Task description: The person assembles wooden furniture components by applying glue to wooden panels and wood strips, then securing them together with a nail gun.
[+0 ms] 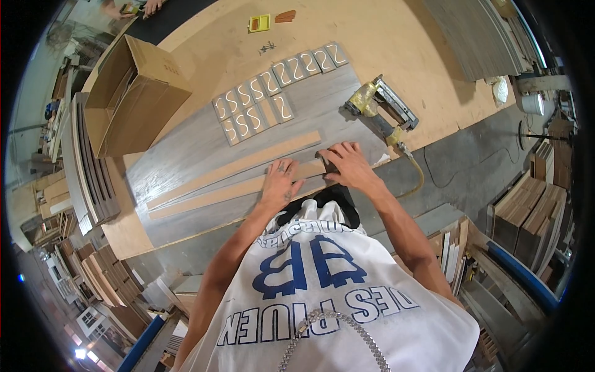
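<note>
A long strip with a tan face [211, 198] lies along the near edge of a grey wood-grain board [180, 155]. My left hand [282, 184] rests on this strip near its right end, fingers stretched out. At that end, my right hand [352, 166] bends its fingers and thumb around a small dark grey block [330, 165], partly hidden by the hand. A second tan-faced strip [248, 155] lies just beyond, its left end close to the first. Small grey blocks [257, 90] with white glue squiggles stand in rows on the board's far part.
A yellow nail gun [375, 111] with a hose [421, 177] lies at the right. Beyond are a yellow case [260, 23], orange-brown sticks [285, 17] and loose dark fasteners [267, 47]. An open cardboard box [139, 99] stands left, panels [474, 37] far right. Another person's hands [152, 6] show far left.
</note>
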Tool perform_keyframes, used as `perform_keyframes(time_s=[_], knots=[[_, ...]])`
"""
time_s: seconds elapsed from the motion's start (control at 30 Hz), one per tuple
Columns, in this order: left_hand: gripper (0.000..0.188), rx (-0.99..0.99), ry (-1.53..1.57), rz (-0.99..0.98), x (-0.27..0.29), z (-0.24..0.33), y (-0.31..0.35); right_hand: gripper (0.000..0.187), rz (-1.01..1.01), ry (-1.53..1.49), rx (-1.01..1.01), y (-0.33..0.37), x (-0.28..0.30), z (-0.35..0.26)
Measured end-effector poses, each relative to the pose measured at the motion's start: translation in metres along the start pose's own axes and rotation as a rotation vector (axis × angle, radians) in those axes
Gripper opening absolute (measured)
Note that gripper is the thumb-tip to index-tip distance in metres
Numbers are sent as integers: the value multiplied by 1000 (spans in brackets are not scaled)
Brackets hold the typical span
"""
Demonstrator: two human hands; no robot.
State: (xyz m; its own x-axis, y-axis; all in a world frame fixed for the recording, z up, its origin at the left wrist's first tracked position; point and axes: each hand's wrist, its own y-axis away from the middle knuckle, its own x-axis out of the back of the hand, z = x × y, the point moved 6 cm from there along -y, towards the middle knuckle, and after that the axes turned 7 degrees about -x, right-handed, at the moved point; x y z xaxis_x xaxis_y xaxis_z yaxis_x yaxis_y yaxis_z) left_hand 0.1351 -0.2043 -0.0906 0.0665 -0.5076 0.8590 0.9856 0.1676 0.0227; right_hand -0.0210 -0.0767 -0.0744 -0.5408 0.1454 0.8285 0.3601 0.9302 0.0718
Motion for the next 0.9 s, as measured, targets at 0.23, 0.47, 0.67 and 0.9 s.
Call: perform_keyframes(time_s=[0.23, 0.47, 0.67, 0.9], knots=[[55, 20, -22, -40, -2, -1, 2, 49, -42, 22, 17, -3, -6, 0], [58, -36, -85, -76, -2, -3, 2, 47, -57, 18, 23, -5, -4, -2], [58, -78, -103, -78, -3, -2, 2, 44, -54, 13, 39, -7, -7, 0], [59, -80, -118, -71, -6, -4, 5, 44, -104, 5, 23, -10, -10, 1]])
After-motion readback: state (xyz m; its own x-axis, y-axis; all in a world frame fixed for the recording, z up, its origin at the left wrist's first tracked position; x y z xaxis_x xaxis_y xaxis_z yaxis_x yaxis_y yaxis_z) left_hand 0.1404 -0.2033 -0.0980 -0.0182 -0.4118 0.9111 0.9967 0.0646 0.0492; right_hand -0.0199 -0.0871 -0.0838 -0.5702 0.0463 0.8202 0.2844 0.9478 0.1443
